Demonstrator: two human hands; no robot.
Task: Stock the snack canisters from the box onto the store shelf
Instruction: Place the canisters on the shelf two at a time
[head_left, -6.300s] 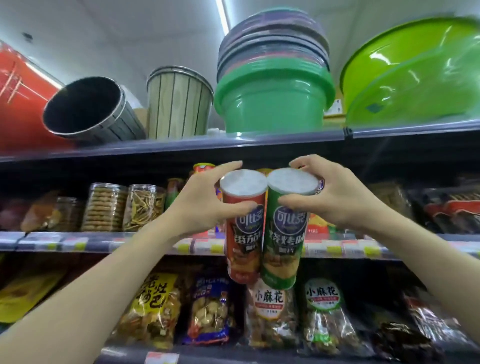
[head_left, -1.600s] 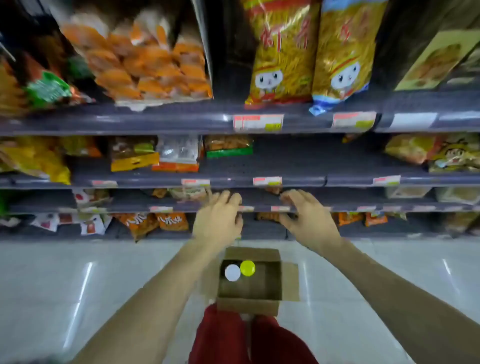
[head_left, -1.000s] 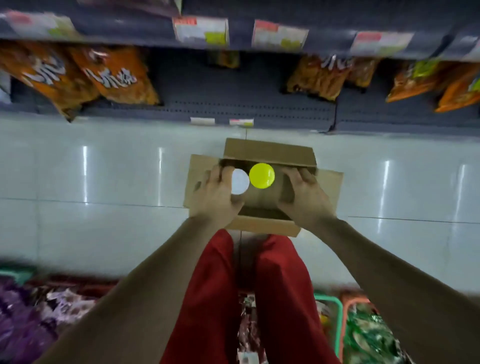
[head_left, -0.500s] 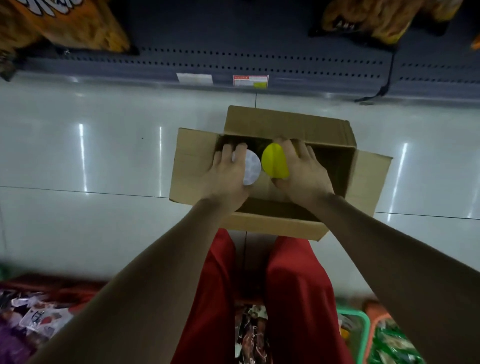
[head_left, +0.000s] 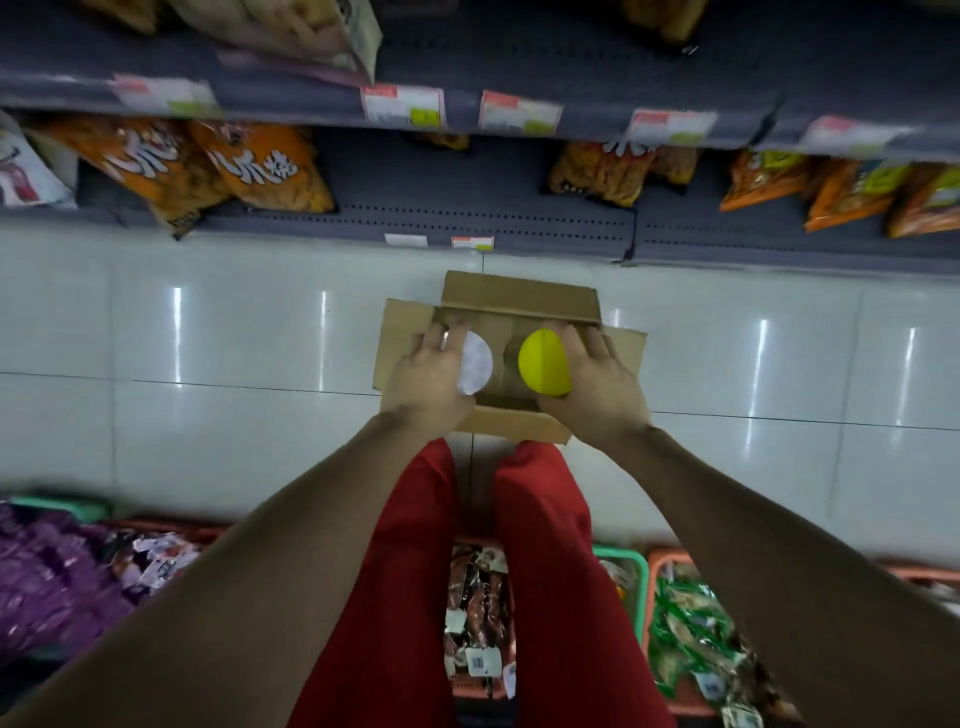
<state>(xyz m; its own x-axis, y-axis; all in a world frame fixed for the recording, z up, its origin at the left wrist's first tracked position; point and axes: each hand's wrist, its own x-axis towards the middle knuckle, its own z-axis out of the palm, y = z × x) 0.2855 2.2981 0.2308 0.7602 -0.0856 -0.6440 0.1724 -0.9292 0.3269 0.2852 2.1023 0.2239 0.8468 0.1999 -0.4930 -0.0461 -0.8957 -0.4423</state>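
Observation:
An open cardboard box (head_left: 514, 299) sits on the white tiled floor below me. My left hand (head_left: 428, 382) is wrapped around a canister with a white lid (head_left: 477, 364) over the box. My right hand (head_left: 597, 387) grips a canister with a yellow lid (head_left: 543, 361) beside it. Only the round lids show; the canister bodies are hidden by my hands and the box walls. The two canisters stand apart with a gap between them.
The grey bottom shelf (head_left: 467, 218) with orange snack bags (head_left: 249, 161) runs along the top. Price tags (head_left: 402, 104) line the shelf above. My red trousers (head_left: 519, 571) are below. Baskets of packets (head_left: 685, 623) and purple bags (head_left: 52, 571) lie behind my feet.
Both hands went down from the shelf into the box and closed on the two canisters. Since half a second ago the canisters have moved apart and upward, and my view has pulled back.

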